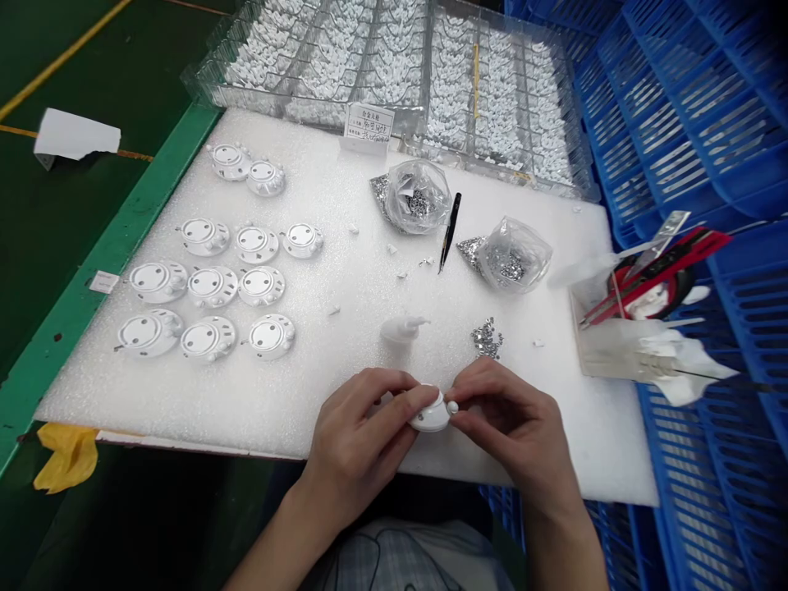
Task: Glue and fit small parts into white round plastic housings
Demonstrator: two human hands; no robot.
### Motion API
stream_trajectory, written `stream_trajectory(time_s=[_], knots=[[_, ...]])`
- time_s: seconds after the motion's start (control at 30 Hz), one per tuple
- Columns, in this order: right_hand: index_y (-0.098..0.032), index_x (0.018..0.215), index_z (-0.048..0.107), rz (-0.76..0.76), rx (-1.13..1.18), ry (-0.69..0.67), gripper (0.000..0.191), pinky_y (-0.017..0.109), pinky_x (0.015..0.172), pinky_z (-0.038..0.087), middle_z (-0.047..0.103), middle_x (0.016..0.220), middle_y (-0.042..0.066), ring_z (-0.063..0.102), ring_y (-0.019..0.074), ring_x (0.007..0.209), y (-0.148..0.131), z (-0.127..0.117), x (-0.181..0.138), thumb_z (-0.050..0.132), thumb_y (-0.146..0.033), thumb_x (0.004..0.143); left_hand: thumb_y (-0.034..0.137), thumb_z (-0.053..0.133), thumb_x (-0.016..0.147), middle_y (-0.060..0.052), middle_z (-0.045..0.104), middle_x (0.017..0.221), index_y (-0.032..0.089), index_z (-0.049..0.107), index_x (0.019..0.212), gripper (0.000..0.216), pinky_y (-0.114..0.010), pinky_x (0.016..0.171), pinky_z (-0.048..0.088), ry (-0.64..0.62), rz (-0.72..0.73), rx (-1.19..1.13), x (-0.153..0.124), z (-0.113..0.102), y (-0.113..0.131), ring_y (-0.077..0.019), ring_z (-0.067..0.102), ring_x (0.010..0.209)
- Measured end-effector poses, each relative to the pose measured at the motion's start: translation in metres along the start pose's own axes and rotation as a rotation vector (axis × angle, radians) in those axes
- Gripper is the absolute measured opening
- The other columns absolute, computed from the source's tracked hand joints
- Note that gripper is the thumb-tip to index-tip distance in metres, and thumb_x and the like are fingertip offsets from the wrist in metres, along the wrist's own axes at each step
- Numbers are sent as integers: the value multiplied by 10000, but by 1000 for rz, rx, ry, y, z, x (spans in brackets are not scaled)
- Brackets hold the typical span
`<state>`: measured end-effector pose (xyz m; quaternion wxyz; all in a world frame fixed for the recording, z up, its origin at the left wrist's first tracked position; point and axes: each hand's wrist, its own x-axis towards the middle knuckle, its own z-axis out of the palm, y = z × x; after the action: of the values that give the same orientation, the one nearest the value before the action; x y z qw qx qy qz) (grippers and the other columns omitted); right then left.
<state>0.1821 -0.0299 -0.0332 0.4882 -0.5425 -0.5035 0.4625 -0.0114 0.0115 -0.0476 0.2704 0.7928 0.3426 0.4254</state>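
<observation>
Head | white piece (429, 421) | left hand (357, 433): thumb atop | right hand (522, 417): rim knob (452, 407)

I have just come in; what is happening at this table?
A person's left hand holds a round white piece, while the right hand pinches a small white knob at its edge. Similar white pieces sit in rows on the left of the foam sheet. A small bottle and a pile of shiny bits rest just beyond the hands.

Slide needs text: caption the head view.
Left hand holds a white disc, right hand a small part at its edge.
</observation>
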Motion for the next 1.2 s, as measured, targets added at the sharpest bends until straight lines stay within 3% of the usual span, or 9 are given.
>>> stream_trajectory(time_s=[0.33,0.7,1.2], knots=[[-356,1023,839,-34,-105,2,138,151,709,558,713,885,-15,673,84,811,-2,-1,1,790,-269,927,66,601,1018,-49,698,996,154,716,1160,202,-236,682,558,-1,-8,-4,-1,0,-2,-140,679,842],[-391,1148,779,-121,-217,32,320,175,773,573,756,966,-51,697,80,861,0,2,-4,739,-146,945,68,582,1026,-55,697,990,139,707,1151,190,-244,669,551,4,22,26,-1,1,-2,-145,667,821],[-315,1037,796,-115,-176,75,190,235,734,591,778,936,-9,722,128,837,1,2,-6,762,-161,931,74,585,1025,-50,712,997,174,696,1170,209,-251,674,574,12,-7,39,-2,1,-2,-149,694,843]])
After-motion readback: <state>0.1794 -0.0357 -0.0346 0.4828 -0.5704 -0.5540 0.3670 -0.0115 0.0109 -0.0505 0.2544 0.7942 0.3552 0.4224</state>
